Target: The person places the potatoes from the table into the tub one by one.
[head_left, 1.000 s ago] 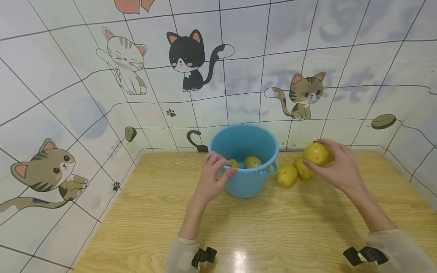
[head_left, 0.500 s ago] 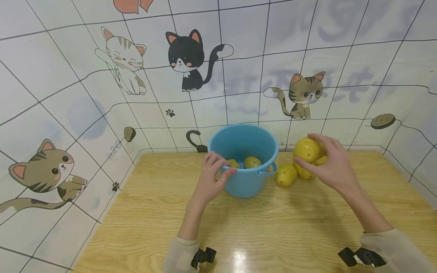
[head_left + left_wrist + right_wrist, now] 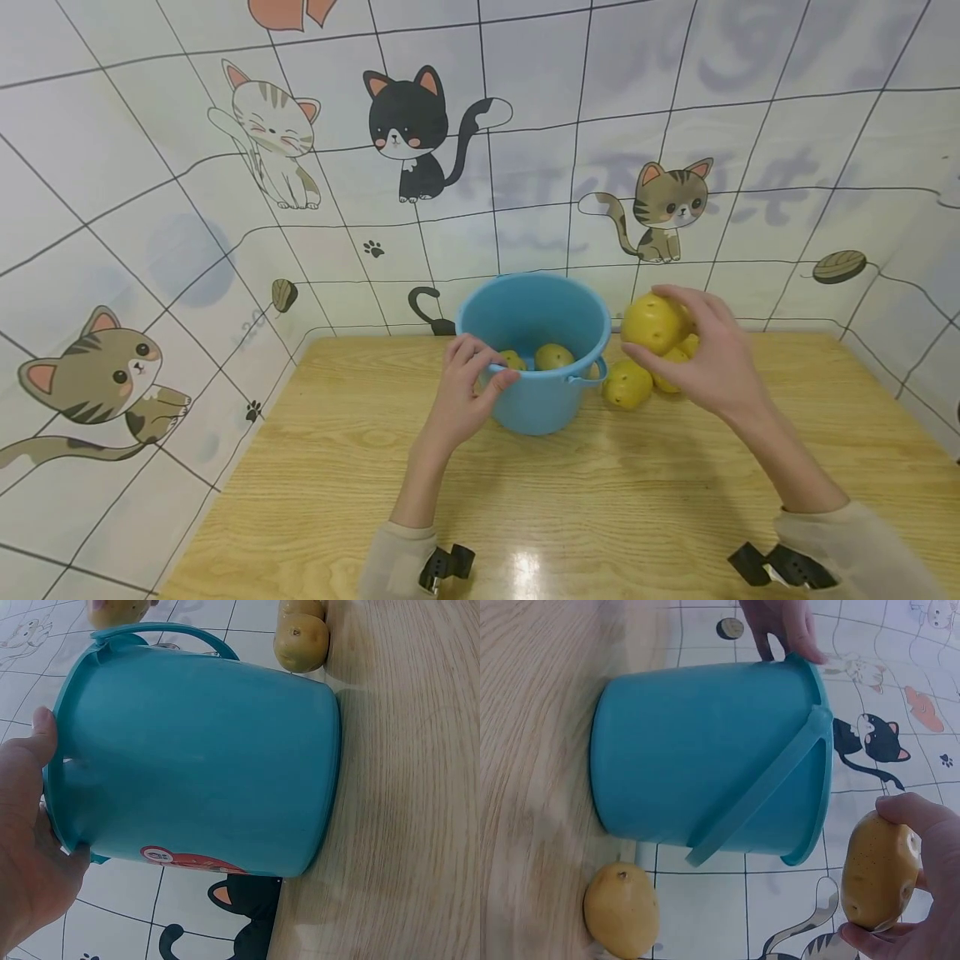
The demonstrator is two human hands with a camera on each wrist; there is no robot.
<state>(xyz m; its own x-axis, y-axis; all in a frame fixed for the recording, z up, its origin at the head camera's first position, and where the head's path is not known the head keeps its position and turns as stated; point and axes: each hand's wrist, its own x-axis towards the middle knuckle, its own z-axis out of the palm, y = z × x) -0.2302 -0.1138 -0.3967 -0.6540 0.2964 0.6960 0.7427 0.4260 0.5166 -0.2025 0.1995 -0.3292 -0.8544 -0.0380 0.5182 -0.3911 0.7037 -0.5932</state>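
My left hand (image 3: 467, 392) grips the near left rim of a blue plastic bucket (image 3: 536, 408), thumb outside and fingers over the edge. Inside the bucket lie a yellow potato (image 3: 553, 357) and another potato (image 3: 513, 360) partly hidden by the rim. My right hand (image 3: 716, 354) holds a yellow potato (image 3: 649, 323) between thumb and fingers, raised to the right of the bucket. In the right wrist view this held potato (image 3: 877, 874) is apart from the bucket, level with its rim. The bucket's handle (image 3: 769, 784) hangs down along its side.
A potato (image 3: 628, 385) rests on the wooden table (image 3: 600, 500) just right of the bucket. More potatoes (image 3: 673, 377) lie behind it, partly hidden by my right hand. A white wall covering (image 3: 540, 183) with cat drawings rises close behind the bucket.
My right hand has moved left and slightly up with the potato, bringing it closer to the bucket. The left hand and the bucket have stayed in place.
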